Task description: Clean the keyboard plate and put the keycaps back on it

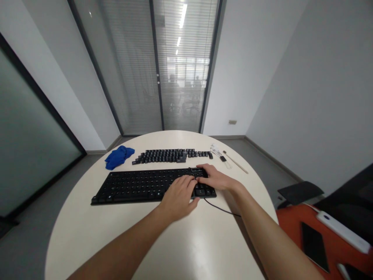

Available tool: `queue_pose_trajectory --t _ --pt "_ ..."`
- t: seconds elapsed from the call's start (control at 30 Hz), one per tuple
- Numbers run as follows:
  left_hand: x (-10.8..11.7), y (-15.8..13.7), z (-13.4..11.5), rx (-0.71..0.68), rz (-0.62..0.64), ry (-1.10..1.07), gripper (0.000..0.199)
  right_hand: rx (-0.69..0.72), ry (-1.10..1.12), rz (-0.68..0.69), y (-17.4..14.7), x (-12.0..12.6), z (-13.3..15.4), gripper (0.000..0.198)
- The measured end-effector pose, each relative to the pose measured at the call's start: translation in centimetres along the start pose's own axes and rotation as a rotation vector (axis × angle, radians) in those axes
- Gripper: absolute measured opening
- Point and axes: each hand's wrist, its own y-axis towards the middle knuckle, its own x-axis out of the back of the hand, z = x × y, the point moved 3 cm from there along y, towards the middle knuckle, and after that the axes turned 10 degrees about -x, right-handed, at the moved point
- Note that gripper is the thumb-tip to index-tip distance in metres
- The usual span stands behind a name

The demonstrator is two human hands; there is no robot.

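A black keyboard [136, 186] lies across the round table, most of its key positions bare of caps. Some keycaps [201, 192] sit on its number pad at the right end. My left hand [179, 196] rests on the right part of the keyboard, fingers stretched out and thumb apart. Over the number pad lies my right hand [215, 178], its thumb and forefinger apart; its fingertips reach the keyboard's far edge near the small label panel. The thumb tip is close to my left fingers. Behind the keyboard, loose black keycaps [163, 156] stand in rows.
A blue cloth [119, 156] is bunched at the table's back left. At the back right lie a thin brush [236, 162], a small black-handled wire tool [223, 159] and crumpled white material [215, 149]. The cable [221, 209] runs right. A phone [314, 245] and power strip [344, 232] rest on an orange chair.
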Motion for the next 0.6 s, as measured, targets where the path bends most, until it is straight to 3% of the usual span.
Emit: queue_pose_trajectory --t 0.6 --pt "0.44 0.39 0.29 0.04 0.017 -0.021 0.042 -0.071 0.053 0.058 0.21 -0.06 0.79 0.071"
